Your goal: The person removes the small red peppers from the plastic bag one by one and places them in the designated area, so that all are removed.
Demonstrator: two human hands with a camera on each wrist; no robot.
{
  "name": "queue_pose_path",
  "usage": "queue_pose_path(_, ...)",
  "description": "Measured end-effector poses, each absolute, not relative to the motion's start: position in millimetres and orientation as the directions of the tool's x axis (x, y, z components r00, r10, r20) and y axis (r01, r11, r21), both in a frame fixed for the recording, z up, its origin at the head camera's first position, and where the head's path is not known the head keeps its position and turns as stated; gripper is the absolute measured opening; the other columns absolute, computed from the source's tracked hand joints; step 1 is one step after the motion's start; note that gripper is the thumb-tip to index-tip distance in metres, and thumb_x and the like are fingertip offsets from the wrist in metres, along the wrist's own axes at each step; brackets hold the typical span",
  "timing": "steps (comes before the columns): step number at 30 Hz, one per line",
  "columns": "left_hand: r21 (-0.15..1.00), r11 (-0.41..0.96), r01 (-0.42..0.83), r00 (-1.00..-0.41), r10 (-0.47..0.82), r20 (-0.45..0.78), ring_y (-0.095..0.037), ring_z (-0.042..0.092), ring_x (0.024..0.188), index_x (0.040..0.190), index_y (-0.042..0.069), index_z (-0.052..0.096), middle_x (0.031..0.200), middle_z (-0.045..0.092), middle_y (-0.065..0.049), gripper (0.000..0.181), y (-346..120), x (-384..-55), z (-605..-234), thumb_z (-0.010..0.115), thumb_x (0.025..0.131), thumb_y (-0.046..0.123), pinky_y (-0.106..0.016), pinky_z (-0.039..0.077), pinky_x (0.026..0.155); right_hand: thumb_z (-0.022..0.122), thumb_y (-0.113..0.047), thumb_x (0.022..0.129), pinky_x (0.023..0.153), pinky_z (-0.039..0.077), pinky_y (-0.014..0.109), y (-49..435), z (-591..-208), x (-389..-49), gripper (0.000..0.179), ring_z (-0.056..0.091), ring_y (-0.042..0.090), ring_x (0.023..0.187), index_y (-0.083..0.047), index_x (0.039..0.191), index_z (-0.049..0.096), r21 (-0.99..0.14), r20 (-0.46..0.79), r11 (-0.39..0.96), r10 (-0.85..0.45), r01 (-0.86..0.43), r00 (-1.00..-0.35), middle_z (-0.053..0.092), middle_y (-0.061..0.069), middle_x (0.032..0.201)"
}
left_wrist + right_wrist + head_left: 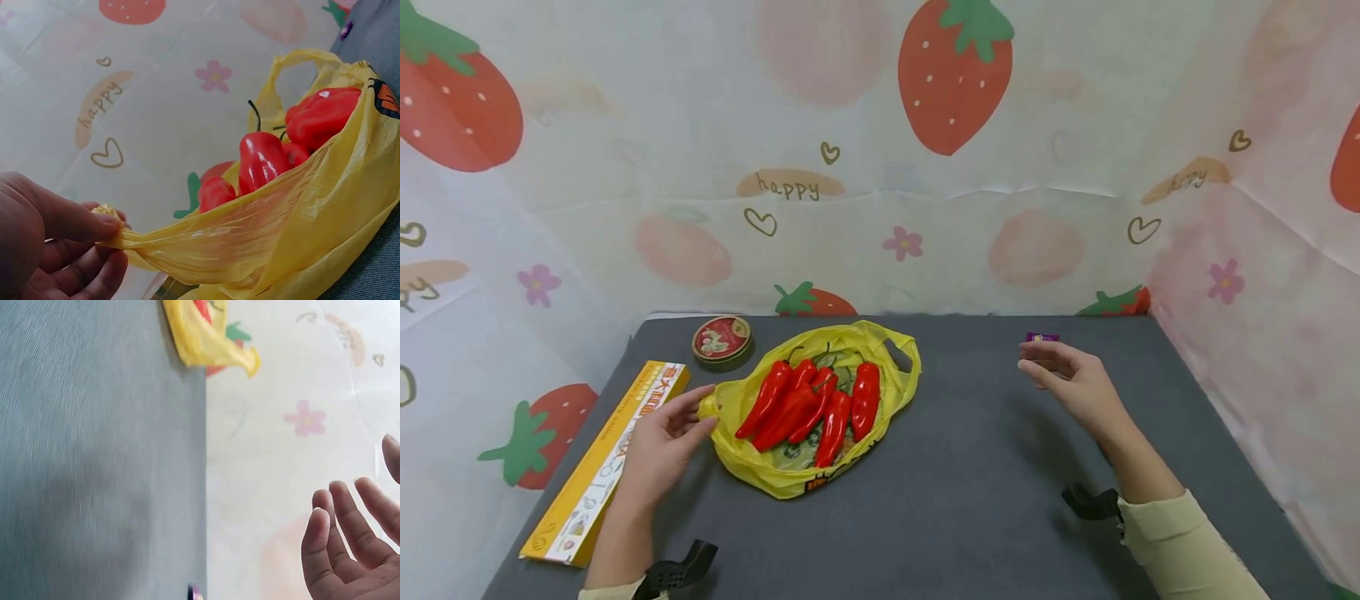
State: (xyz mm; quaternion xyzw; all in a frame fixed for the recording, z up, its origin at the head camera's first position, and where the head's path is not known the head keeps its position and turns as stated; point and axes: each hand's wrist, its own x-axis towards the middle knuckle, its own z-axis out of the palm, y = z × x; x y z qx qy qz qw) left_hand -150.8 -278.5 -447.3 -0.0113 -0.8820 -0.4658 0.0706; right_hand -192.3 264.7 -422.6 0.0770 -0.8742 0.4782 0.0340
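A yellow plastic bag (891,400) lies spread on the table with several red peppers (797,408) on it. My left hand (658,454) pinches the bag's gathered left handle between thumb and fingers; in the left wrist view the bag (300,244) stretches taut from that pinch, its side rising in front of the peppers (262,159). My right hand (1075,387) hovers above the right part of the table, holding nothing. In the right wrist view its fingers (356,537) are spread and gently bent. A small purple packet (1042,337) lies just behind it.
A long yellow and white box (606,462) lies along the table's left side, under my left forearm. Behind it stands a round red-lidded tin (722,342). A strawberry-print cloth (865,167) hangs behind the dark grey table (955,500) and at both sides.
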Motion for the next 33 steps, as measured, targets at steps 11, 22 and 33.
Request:
queue_pose_path(11, 0.818, 0.570, 0.078, -0.991, -0.045, 0.126, 0.000, 0.056, 0.097, 0.141, 0.011, 0.059, 0.127, 0.066, -0.014, 0.046, -278, -151, -450, 0.067, 0.098, 0.026, -0.008, 0.050, 0.079, 0.069, -0.037, 0.096, 0.084, 0.056, 0.023, 220, -434, -198, 0.040, 0.068, 0.018, 0.105, -0.018, 0.131, 0.065, -0.879, 0.140, 0.430, -0.176, -0.204, -0.974, 0.070, 0.007, 0.124)
queue_pose_path(22, 0.826, 0.559, 0.069, -0.992, -0.052, 0.118, 0.001, 0.056, 0.097, 0.141, 0.011, 0.059, 0.128, 0.066, -0.014, 0.046, -278, -148, -450, 0.067, 0.098, 0.026, -0.009, 0.051, 0.079, 0.071, -0.037, 0.095, 0.087, 0.057, 0.032, 180, -437, -201, 0.039, 0.068, 0.021, 0.107, -0.020, 0.129, 0.066, -0.898, 0.118, 0.387, -0.248, -0.210, -0.961, 0.069, 0.004, 0.123)
queue_pose_path(33, 0.832, 0.546, 0.095, -0.990, -0.038, 0.138, 0.000, 0.057, 0.098, 0.141, 0.011, 0.060, 0.129, 0.066, -0.014, 0.046, -278, -151, -452, 0.067, 0.098, 0.026, -0.009, 0.051, 0.080, 0.071, -0.031, 0.095, 0.091, 0.057, 0.049, 147, -439, -214, 0.043, 0.067, 0.030, 0.110, -0.011, 0.132, 0.064, -0.929, 0.078, 0.320, -0.320, -0.185, -0.944, 0.067, 0.014, 0.128)
